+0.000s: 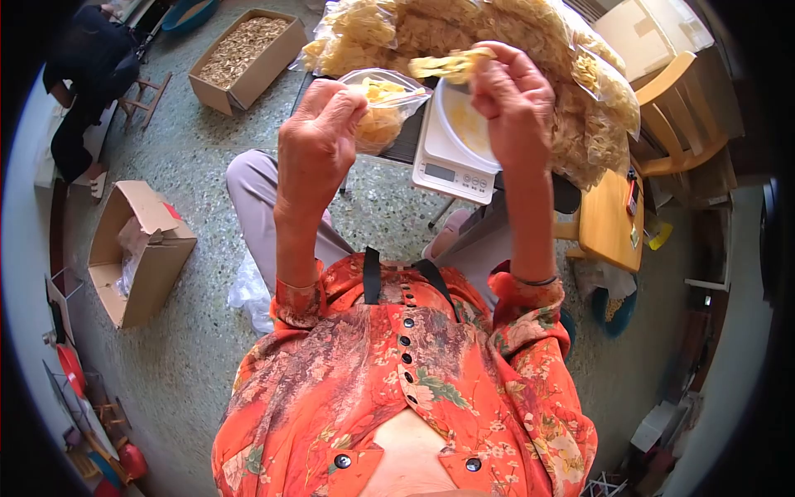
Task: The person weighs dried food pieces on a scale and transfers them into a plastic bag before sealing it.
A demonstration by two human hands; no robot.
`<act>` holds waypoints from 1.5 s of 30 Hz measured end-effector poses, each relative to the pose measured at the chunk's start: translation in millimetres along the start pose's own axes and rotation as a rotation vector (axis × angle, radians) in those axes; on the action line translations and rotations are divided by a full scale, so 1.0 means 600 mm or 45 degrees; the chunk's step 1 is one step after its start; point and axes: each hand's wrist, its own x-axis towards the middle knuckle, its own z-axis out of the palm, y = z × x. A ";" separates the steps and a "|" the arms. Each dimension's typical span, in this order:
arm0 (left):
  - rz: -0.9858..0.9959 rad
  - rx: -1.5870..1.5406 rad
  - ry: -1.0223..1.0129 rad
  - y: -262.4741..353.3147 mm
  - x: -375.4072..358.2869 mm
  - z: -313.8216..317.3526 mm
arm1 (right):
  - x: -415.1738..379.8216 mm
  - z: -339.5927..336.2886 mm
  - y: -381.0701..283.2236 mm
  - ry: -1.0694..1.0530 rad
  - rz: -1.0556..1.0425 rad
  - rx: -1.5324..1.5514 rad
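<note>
My left hand [316,132] pinches the rim of a clear zip bag [381,128], which is partly filled with pale yellow dried slices. Between the thumb and fingers of my right hand [517,103] are several yellow dried strips [445,65], raised just right of the bag's mouth. Below that hand a white plastic bowl [451,116] rests on a white digital scale [443,170]. A few yellow bits show inside the bowl, though my right hand covers part of it. The scale's display is too small to read.
Filled clear bags of dried strips [571,99] are heaped behind the scale. A wooden chair [609,215] stands at right. On the left floor are a carton of brown pieces [247,54] and an open cardboard box [141,257]. Another person [91,66] is at far left.
</note>
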 end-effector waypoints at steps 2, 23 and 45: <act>-0.001 -0.001 0.009 0.002 0.000 -0.002 | -0.007 0.058 0.018 0.006 -0.086 -0.211; -0.070 0.089 -0.132 -0.008 -0.006 -0.020 | 0.009 0.062 0.022 -0.602 -0.898 -1.661; -0.132 -0.082 -0.239 0.010 0.002 0.000 | 0.003 0.043 0.046 -0.202 -0.699 -1.206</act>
